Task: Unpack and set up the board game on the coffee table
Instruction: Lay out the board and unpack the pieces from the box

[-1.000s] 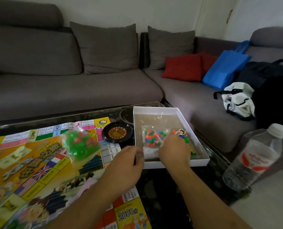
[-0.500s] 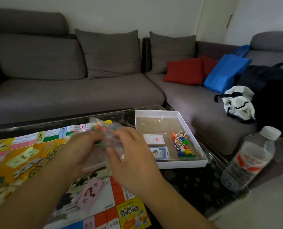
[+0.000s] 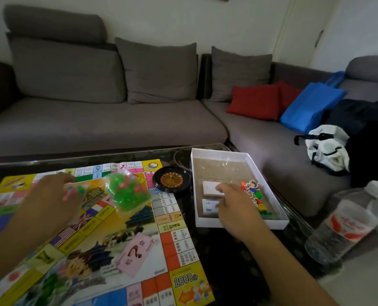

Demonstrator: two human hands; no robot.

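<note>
A: Now the left hand [image 3: 51, 199] is setting a small clear bag of multicoloured pieces [image 3: 72, 191] down on the game board [image 3: 90, 250], fingers curled round the plastic; half a second ago both hands were working that bag in mid-air above the board.

B: And the right hand [image 3: 234, 206]?

A: It is reaching back into the white box [image 3: 269, 223], fingers extended over the upper card deck [image 3: 210, 187]. Whether they are touching the deck or just hovering, the view is not showing; nothing is gripped yet.

B: So the bag is leaving the box for good?

A: It is looking that way. A second ago it was lying inside the box; now it is sitting near a bag of green pieces [image 3: 126, 193] on the board's far half, with the roulette wheel [image 3: 171, 178] just beside the board's corner.

B: What is remaining?

A: Two card decks and a row of character pawns [image 3: 253, 191] on coloured stands are waiting in the box. The board is lying unfolded on the coffee table [image 3: 227, 261], a pink question-mark card [image 3: 136, 253] resting on it. Judging by the reach, the cards are next.
</note>
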